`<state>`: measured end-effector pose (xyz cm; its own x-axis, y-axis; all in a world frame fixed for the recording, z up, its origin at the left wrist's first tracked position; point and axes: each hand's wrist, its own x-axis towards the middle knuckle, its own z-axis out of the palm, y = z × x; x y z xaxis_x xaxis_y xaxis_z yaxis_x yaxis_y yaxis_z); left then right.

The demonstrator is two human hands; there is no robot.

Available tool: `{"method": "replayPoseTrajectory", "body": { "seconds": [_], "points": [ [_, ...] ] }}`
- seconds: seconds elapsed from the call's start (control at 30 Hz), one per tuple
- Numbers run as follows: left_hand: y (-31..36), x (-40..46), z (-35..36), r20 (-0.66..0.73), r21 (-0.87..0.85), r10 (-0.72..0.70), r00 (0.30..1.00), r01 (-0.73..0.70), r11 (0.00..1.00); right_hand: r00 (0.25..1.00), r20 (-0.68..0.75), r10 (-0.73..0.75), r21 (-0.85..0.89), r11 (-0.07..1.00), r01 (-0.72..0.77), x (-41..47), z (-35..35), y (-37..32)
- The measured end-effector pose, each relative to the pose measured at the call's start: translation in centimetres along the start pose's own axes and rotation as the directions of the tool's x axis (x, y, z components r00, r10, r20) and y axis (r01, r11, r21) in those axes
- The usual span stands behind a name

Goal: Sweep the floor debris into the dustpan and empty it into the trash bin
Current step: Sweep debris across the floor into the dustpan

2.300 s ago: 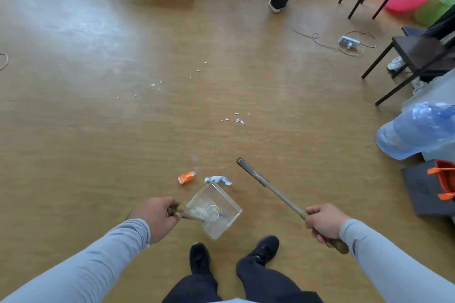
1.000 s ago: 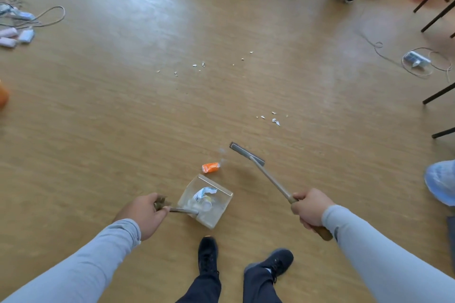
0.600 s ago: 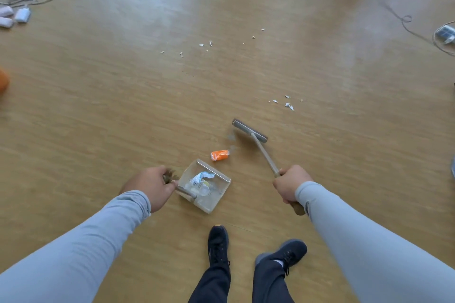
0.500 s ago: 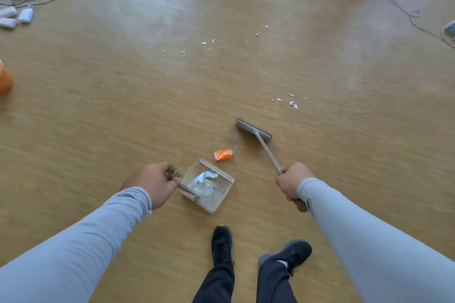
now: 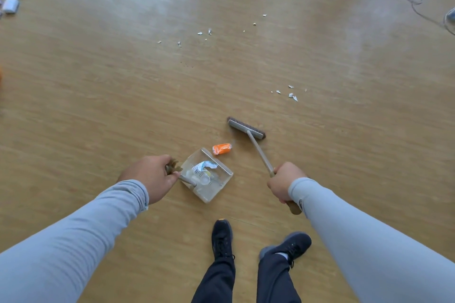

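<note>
My left hand (image 5: 151, 176) grips the handle of a clear dustpan (image 5: 222, 183) resting on the wood floor, with crumpled white and blue paper (image 5: 203, 167) inside it. An orange wrapper (image 5: 221, 148) lies just beyond the pan's open lip. My right hand (image 5: 283, 181) holds the wooden handle of a small broom (image 5: 247, 128), whose brush head sits on the floor just behind and to the right of the wrapper. White paper scraps (image 5: 291, 95) lie farther right, and a second scatter of scraps (image 5: 204, 33) lies farther away. No trash bin is in view.
My two dark shoes (image 5: 222, 238) stand just behind the dustpan. Cables and white adapters (image 5: 11, 3) lie at the far left, and a loose cord (image 5: 416, 5) curls at the far right. An orange blur shows at the left edge.
The crumpled paper went from the floor into the dustpan. The broom head then swung behind the orange wrapper, and the wrapper now lies closer to the pan's lip. The view tilted further down.
</note>
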<state>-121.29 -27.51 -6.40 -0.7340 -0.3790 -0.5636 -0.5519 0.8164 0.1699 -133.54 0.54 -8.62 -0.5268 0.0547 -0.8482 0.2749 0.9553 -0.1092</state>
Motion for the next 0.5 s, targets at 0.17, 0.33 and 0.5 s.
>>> {"method": "replayPoseTrajectory", "body": {
  "seconds": [0.17,0.33,0.5],
  "points": [
    [-0.3,0.1,0.4,-0.007,0.018,0.011,1.0,-0.011,1.0,0.992,0.119,-0.037,-0.332,0.94,0.075,-2.2,1.4,1.7],
    [-0.6,0.2,0.0,-0.016,0.031,0.009,1.0,-0.009,0.999,0.962,0.269,-0.042,-0.299,0.946,0.124,-5.9,-3.4,4.8],
    [-0.7,-0.5,0.2,0.0,0.024,0.014,1.0,-0.014,1.0,0.984,0.172,-0.044,-0.159,0.985,0.072,-7.4,-8.6,7.7]
  ]
}}
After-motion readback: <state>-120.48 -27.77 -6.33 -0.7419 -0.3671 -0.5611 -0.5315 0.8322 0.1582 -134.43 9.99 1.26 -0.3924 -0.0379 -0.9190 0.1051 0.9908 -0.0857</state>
